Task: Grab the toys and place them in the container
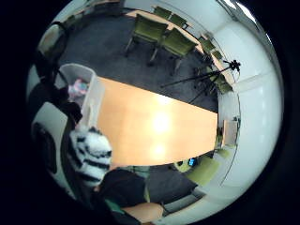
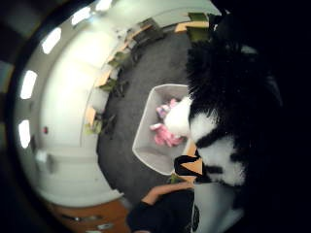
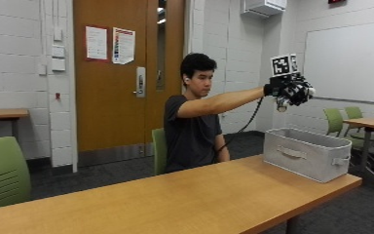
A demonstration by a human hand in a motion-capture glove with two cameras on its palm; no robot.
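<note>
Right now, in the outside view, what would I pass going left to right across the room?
Green chair → brown door → seated person → gloved right hand holding a black-and-white plush toy → grey container on the table.

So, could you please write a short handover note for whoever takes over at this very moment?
Right hand: raised high above the grey container, gripping a black-and-white striped plush toy.
Container: at the end of the wooden table, already holding pink toys.
Done: pink toys are in; the striped toy is picked up and carried over the container.
Left: lower or drop the striped toy into the container. No other toys show on the table.
</note>
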